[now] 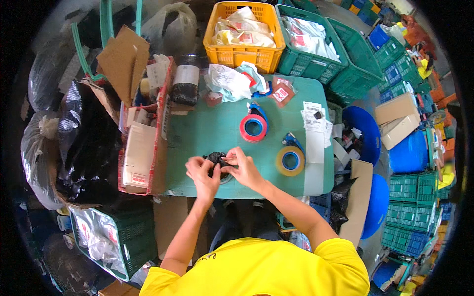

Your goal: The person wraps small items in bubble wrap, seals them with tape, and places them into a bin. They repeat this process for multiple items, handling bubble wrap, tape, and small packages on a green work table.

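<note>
A small bundle in crumpled black plastic (217, 158) sits at the near edge of the green table, between my two hands. My left hand (201, 172) curls round its left side, fingers and thumb pressed on the plastic. From the right, my right hand (242, 167) pinches the plastic between thumb and fingertips. What lies inside the wrapping is hidden. Beyond my hands rests a tape dispenser with a red tape roll (253, 128). Another dispenser, with a clear yellowish tape roll (290, 161), lies to the right of my right hand.
The green table (197, 133) also bears a red-edged carton (158, 133), a black-wrapped cylinder (186, 81), white plastic bags (228, 81) and printed label sheets (314, 123). Behind it stand a yellow crate (244, 54) and green crates (308, 66). Blue bins (371, 128) stand on the right.
</note>
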`<state>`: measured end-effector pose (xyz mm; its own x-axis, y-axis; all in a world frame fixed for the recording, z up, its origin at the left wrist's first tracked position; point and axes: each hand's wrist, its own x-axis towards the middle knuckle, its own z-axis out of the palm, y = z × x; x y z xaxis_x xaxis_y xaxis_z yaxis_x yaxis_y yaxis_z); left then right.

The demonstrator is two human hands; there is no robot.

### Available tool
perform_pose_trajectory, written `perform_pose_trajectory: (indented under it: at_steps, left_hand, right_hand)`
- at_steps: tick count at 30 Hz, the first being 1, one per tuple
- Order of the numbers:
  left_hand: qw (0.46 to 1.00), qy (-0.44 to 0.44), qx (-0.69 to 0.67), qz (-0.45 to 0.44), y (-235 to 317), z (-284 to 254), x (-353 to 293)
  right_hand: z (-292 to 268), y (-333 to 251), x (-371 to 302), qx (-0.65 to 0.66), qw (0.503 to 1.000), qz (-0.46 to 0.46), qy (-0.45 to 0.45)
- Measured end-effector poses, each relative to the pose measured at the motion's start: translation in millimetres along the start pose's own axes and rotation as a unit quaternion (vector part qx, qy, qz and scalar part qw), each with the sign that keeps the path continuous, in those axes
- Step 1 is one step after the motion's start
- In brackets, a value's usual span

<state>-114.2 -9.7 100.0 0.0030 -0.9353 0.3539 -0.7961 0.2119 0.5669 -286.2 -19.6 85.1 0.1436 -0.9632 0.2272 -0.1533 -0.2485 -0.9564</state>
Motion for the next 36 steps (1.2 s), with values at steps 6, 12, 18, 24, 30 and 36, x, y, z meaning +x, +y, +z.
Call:
perform_pose_trajectory:
  at_steps: [6,12,18,24,30,36]
  left_hand:
    - [0.859,-0.200,-0.397,-0.255,-6,19,8]
    - [0.915,-0.121,-0.328,-0.201,-1,35,-9]
    - [0.907,-0.104,-0.337,-0.229,10,42,-14]
    - [0.911,-0.012,-0.363,-0.194,17,50,-37]
    - [0.927,0.018,-0.329,-0.179,24,45,-42]
    - [0.869,-0.008,-0.420,-0.262,3,40,-8]
  right_hand:
    - [-122,62,-51,-0.418,0.825,0.199,0.324]
    - [-213,125,-89,-0.296,0.841,0.417,0.175]
    - [-199,-17,40,0.149,0.905,0.382,0.112]
    - [-72,-103,193,-0.320,0.899,0.135,-0.266]
    - [21,-125,212,-0.345,0.753,0.325,-0.457]
    - [-73,-223,116,-0.363,0.795,0.249,-0.418]
